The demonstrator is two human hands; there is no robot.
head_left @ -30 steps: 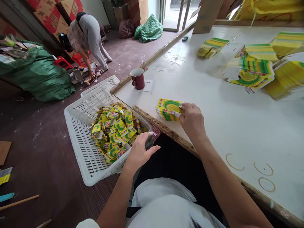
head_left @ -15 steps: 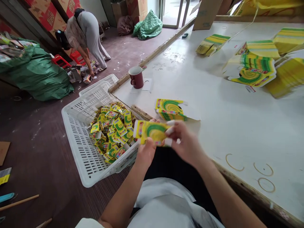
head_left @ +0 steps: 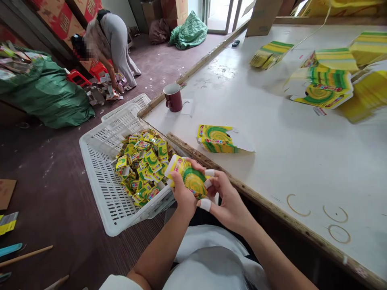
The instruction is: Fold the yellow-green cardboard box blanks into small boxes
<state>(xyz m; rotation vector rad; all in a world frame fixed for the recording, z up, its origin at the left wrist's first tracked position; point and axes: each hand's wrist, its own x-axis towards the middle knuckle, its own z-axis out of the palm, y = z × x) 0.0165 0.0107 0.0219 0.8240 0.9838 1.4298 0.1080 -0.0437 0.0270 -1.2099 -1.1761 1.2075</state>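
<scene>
A yellow and green printed carton (head_left: 190,177) is held over the table's near edge. My left hand (head_left: 185,195) grips it, thumb on the near side and fingers behind. My right hand (head_left: 225,197), with white tape on several fingertips, has its thumb and fingers around the carton's right end. Just beyond lies a stack of flat cartons (head_left: 216,139) on the white table (head_left: 272,161). To the left, a white plastic basket (head_left: 104,201) holds many small folded boxes (head_left: 148,165).
A maroon mug (head_left: 173,98) stands near the table's left edge. More carton stacks (head_left: 328,86) lie at the back right. Rubber bands (head_left: 339,234) are at the right front. A person (head_left: 113,40) bends over scattered packaging on the floor, beside a green sack (head_left: 51,94).
The carton in my hands has tilted, its right end now lower. My right hand has shifted slightly down at that end. The bending person's arm and head have moved a little.
</scene>
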